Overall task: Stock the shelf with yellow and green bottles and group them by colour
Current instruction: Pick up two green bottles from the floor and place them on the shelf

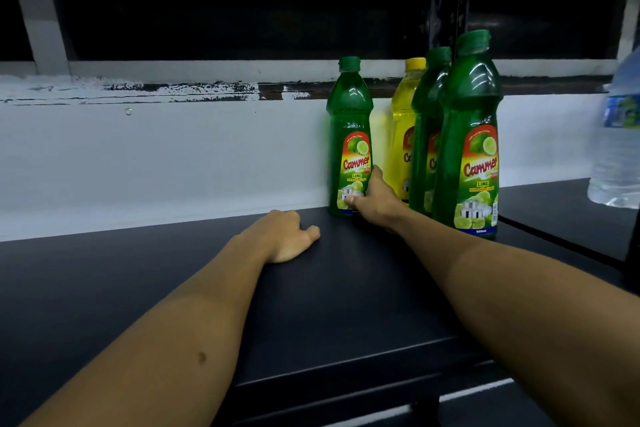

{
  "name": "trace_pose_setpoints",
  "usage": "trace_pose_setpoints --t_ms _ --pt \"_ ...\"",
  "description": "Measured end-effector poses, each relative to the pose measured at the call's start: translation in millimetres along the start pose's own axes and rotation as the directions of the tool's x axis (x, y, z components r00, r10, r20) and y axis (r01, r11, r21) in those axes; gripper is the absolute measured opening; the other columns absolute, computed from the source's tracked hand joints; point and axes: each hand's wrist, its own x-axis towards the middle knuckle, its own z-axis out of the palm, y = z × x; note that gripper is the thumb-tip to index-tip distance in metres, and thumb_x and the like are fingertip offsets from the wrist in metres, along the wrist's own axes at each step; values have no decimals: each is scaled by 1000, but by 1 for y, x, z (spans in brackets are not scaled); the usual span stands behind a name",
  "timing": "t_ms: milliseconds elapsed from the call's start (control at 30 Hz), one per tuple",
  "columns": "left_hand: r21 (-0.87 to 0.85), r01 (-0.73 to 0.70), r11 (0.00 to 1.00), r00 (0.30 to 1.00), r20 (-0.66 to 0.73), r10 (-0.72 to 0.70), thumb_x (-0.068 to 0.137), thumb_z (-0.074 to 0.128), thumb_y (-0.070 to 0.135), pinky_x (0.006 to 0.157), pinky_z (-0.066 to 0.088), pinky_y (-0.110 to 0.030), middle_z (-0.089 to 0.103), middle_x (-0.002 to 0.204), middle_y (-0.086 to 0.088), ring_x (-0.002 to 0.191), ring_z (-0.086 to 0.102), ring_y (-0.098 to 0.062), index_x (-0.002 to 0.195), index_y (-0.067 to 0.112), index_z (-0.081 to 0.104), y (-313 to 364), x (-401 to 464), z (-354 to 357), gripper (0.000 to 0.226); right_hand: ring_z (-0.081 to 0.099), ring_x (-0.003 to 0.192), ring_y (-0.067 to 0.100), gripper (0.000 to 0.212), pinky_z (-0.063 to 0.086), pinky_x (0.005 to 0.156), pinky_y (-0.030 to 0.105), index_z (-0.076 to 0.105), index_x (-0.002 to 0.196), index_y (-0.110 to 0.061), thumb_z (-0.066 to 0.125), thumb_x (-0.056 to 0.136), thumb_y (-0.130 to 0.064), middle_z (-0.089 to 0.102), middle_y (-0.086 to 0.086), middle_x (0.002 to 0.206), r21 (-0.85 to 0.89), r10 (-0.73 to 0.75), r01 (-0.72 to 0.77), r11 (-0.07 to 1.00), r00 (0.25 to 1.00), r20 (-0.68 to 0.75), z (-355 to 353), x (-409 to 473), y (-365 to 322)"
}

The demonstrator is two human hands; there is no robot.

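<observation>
A green bottle [349, 121] stands upright at the back of the black shelf [156, 274], against the white wall. My right hand [375, 199] grips its lower part, thumb on the label. To its right stand a yellow bottle [404, 121], partly hidden, a second green bottle [427, 121] and a third, nearest green bottle [471, 135]. My left hand [287, 236] rests on the shelf just left of the gripped bottle, fingers loosely curled and holding nothing.
A clear water bottle [616, 149] stands at the far right on the adjoining shelf section. A white wall with a worn ledge [138, 149] backs the shelf. The shelf's front edge [346, 378] drops off below my forearms.
</observation>
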Motion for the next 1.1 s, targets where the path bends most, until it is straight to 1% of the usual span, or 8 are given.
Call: trace_pose_setpoints --t_ms 67,167,400,567,667,733,967,1100 --pt "0 -6 1000 1000 -13 6 91 36 58 80 48 -37 57 103 -4 89 57 -22 96 18 57 -2 2 2 46 56 116 28 66 46 101 41 26 138 -7 68 88 -14 56 12 126 7 -17 17 1000 1000 5 2 4 3" --pt "-6 -4 1000 1000 -25 4 87 36 61 84 50 -39 56 101 -3 90 57 -23 98 18 59 -4 3 3 49 57 115 29 69 47 101 45 27 138 -8 71 86 -17 57 12 126 12 -21 21 1000 1000 11 3 8 5" --pt "-49 -17 999 999 -36 15 88 38 60 86 51 -41 61 102 -3 89 59 -20 97 16 63 -5 2 2 51 57 115 29 75 48 97 39 30 142 -9 73 85 -31 58 12 130 -104 17 -21 994 999 -40 3 9 4" --pt "-85 -20 996 998 -55 15 92 41 54 87 51 -40 63 105 -3 92 60 -21 106 16 65 -5 -7 1 48 57 115 31 54 47 87 35 49 128 -6 68 88 -39 59 14 128 -255 68 -78 964 997 -48 0 -3 0" --pt "-103 -17 994 997 -71 10 94 43 46 88 51 -40 65 104 -5 94 60 -23 108 13 65 0 -23 -4 43 58 106 32 35 47 79 32 57 115 -6 65 89 -29 62 16 120 -423 84 -77 903 996 -1 -7 -20 -4" --pt "-115 -5 993 996 -84 -5 95 45 43 87 51 -40 65 102 -6 94 61 -24 105 10 66 1 -36 -8 40 58 103 33 31 48 78 33 57 114 -7 60 90 -26 61 16 118 -479 98 -70 875 995 34 -13 -34 -9" --pt "-128 49 990 989 -133 -67 92 50 39 71 52 -38 65 89 -11 79 62 -28 90 3 64 9 -86 -16 38 59 101 34 30 44 76 31 63 106 -6 46 91 -27 62 17 115 -563 40 63 824 985 169 -31 -89 -23" --pt "-125 93 988 982 -151 -111 89 52 42 55 35 -31 46 67 -4 59 46 -22 64 14 42 16 -119 -20 39 60 96 34 29 50 81 37 63 100 -9 44 90 -29 64 16 111 -551 25 93 829 979 204 -44 -126 -34"
